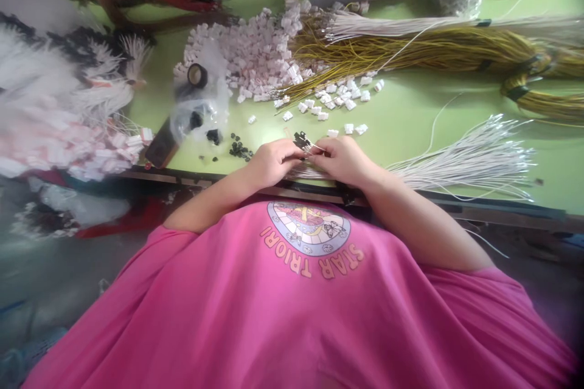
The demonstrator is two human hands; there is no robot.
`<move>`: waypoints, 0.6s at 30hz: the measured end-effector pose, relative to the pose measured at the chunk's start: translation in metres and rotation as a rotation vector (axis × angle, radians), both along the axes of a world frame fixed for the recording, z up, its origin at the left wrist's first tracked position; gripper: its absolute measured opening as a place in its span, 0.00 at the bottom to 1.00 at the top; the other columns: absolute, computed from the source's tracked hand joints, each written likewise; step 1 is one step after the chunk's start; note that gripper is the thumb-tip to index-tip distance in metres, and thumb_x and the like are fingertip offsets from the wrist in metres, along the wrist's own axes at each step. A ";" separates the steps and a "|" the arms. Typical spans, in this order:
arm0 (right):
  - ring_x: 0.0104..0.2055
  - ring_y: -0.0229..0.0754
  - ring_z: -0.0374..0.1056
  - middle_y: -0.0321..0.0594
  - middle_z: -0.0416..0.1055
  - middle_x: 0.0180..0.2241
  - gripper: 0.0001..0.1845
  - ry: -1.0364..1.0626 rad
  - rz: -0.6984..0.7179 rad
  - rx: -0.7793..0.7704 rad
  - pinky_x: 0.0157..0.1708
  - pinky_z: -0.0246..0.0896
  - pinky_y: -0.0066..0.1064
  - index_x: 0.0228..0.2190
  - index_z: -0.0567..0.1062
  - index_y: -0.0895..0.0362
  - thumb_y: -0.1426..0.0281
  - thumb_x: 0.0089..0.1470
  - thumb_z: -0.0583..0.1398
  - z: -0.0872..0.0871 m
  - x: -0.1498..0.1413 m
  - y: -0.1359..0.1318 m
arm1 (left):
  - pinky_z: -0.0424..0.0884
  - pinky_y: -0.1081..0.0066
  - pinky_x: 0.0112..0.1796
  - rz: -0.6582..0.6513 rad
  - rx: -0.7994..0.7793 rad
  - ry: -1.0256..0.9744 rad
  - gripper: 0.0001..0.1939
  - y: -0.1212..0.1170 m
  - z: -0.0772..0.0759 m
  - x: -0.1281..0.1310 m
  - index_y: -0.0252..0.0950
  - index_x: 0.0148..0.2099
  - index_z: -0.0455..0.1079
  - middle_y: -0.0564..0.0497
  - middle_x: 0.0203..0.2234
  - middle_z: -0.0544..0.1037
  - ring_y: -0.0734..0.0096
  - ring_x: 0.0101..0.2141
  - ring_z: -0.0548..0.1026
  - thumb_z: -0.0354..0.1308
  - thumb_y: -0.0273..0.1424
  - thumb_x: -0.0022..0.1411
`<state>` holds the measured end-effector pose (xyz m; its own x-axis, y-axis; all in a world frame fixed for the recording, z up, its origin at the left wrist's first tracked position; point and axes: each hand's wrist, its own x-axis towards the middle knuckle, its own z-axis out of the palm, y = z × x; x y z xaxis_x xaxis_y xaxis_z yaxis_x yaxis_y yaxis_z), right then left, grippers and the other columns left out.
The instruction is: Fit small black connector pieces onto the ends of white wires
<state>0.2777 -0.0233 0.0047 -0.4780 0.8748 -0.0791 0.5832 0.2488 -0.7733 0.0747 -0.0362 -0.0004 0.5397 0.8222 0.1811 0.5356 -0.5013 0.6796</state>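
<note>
Close together at the front edge of the table, my two hands work over a small cluster of black connectors [301,139] with thin white wires. My left hand [274,161] is closed, its thumb and fingertips pinching at the base of the cluster. My right hand [344,159] pinches the white wires [312,147] at their ends from the other side. More white wires [308,174] lie under both hands, and their bundle [474,161] fans out to the right with shiny tips. Exactly what sits between the fingertips is partly hidden.
Loose white connectors [337,97] lie ahead, before a large pile [255,51]. Small black pieces [239,149] are left of my hands, near a plastic bag [207,103] and tape roll [197,75]. Yellow wires [433,51] stretch across the back right. Finished-looking white bunches [68,103] crowd the left.
</note>
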 end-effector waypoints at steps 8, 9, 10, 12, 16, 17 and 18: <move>0.24 0.34 0.58 0.39 0.71 0.26 0.10 0.097 -0.130 0.022 0.28 0.53 0.30 0.27 0.79 0.60 0.68 0.44 0.59 0.000 0.003 0.002 | 0.68 0.64 0.42 0.496 0.212 0.364 0.12 0.024 -0.004 -0.089 0.38 0.43 0.71 0.48 0.39 0.75 0.66 0.38 0.72 0.53 0.21 0.58; 0.23 0.34 0.57 0.38 0.70 0.24 0.11 0.080 -0.145 -0.011 0.28 0.52 0.30 0.28 0.79 0.60 0.67 0.43 0.60 0.001 0.002 0.003 | 0.68 0.63 0.42 0.532 0.207 0.424 0.13 0.026 -0.007 -0.099 0.38 0.43 0.71 0.47 0.40 0.74 0.65 0.39 0.72 0.55 0.20 0.57; 0.23 0.33 0.56 0.37 0.69 0.22 0.12 0.066 -0.163 -0.044 0.27 0.51 0.30 0.29 0.79 0.60 0.66 0.43 0.60 0.003 0.002 0.003 | 0.67 0.62 0.42 0.552 0.192 0.469 0.13 0.028 -0.011 -0.106 0.37 0.43 0.70 0.46 0.41 0.74 0.64 0.39 0.71 0.56 0.21 0.56; 0.21 0.33 0.54 0.34 0.66 0.19 0.13 0.054 -0.195 -0.100 0.26 0.50 0.30 0.29 0.78 0.61 0.66 0.41 0.61 0.006 0.001 0.003 | 0.67 0.61 0.42 0.565 0.157 0.512 0.11 0.030 -0.018 -0.114 0.37 0.42 0.71 0.45 0.41 0.73 0.63 0.38 0.71 0.57 0.23 0.55; 0.21 0.32 0.53 0.32 0.62 0.17 0.11 0.054 -0.206 -0.150 0.26 0.49 0.30 0.26 0.77 0.61 0.66 0.41 0.61 0.012 -0.001 0.001 | 0.68 0.60 0.43 0.555 0.136 0.472 0.04 0.033 -0.026 -0.114 0.39 0.35 0.71 0.45 0.36 0.73 0.63 0.36 0.70 0.56 0.28 0.57; 0.21 0.32 0.53 0.32 0.62 0.17 0.11 0.053 -0.205 -0.151 0.26 0.50 0.30 0.26 0.77 0.61 0.66 0.41 0.61 0.012 -0.001 0.001 | 0.68 0.60 0.43 0.551 0.134 0.474 0.04 0.034 -0.027 -0.113 0.39 0.34 0.71 0.45 0.35 0.73 0.64 0.35 0.70 0.55 0.27 0.57; 0.21 0.32 0.54 0.33 0.62 0.17 0.10 0.053 -0.206 -0.151 0.26 0.50 0.30 0.26 0.77 0.61 0.66 0.41 0.61 0.012 -0.002 0.001 | 0.68 0.60 0.42 0.550 0.130 0.484 0.05 0.036 -0.027 -0.113 0.38 0.34 0.71 0.45 0.35 0.73 0.64 0.35 0.70 0.54 0.27 0.57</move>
